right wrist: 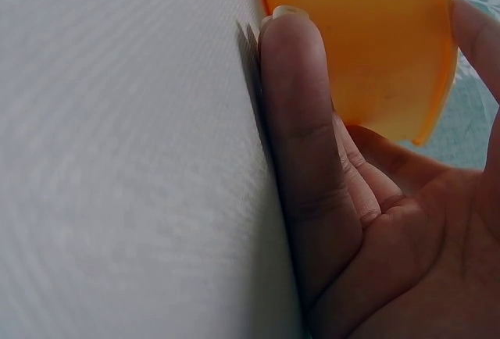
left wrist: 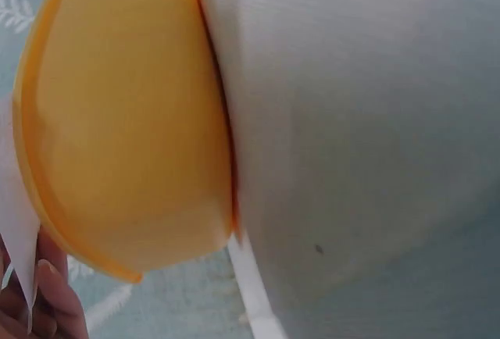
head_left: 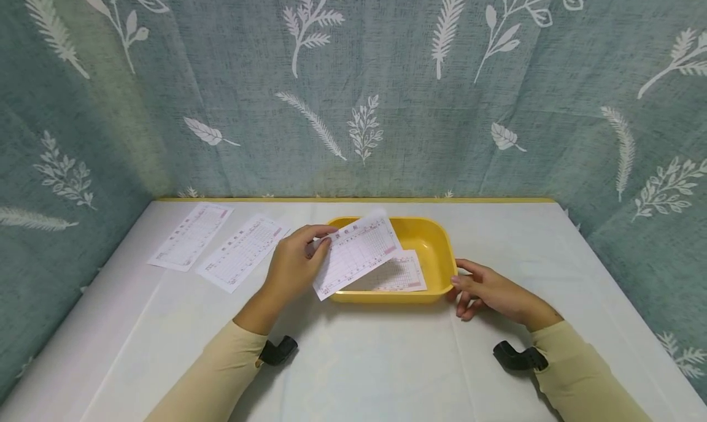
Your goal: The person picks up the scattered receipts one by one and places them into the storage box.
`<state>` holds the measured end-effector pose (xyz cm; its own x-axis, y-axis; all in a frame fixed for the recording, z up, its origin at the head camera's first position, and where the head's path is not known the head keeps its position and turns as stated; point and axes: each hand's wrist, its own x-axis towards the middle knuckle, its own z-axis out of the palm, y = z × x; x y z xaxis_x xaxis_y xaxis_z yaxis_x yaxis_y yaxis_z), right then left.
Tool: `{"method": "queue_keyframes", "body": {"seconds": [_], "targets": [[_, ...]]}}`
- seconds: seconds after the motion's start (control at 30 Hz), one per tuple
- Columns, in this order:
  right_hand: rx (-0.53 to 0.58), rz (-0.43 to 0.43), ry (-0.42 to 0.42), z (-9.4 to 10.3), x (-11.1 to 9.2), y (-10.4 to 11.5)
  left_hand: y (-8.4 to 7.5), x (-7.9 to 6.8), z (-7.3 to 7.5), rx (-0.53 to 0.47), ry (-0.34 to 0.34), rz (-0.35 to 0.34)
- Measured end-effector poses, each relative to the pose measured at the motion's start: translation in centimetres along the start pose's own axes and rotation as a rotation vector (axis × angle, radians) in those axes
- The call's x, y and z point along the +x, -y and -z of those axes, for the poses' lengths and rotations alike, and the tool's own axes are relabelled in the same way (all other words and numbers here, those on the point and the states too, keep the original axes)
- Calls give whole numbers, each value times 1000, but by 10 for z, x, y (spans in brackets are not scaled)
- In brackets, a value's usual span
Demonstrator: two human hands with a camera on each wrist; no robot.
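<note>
Work looks about midway to me: one printed form (head_left: pixel 407 275) lies inside the yellow plastic tray (head_left: pixel 439 256), while two loose sheets (head_left: pixel 190 235) lie outside it, leftward on the white worktop (head_left: pixel 375 360). The left hand (head_left: pixel 298 256) pinches a fourth slip (head_left: pixel 361 253) by its left end, the paper slanting over the tray's left part; the right hand (head_left: pixel 491 292) touches the tray's right end, its grip loose.

Yellow tray (head_left: pixel 436 250), white-leafed teal backdrop (head_left: pixel 409 60)
</note>
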<state>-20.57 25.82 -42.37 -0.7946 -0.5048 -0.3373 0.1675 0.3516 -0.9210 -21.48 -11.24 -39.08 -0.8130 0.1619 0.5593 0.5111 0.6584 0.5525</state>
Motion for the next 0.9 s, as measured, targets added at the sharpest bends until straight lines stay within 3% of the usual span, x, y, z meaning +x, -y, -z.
{"method": "queue_keyframes", "body": {"seconds": [0.3, 0.47, 0.9], "targets": [[-3, 12, 3, 0, 2, 0, -7, 9, -10, 62, 93, 23], [-9, 2, -15, 1, 1, 0, -7, 14, -18, 29, 164, 16], [-5, -7, -25, -1, -1, 0, -8, 18, -31, 52, 252, 17]]}}
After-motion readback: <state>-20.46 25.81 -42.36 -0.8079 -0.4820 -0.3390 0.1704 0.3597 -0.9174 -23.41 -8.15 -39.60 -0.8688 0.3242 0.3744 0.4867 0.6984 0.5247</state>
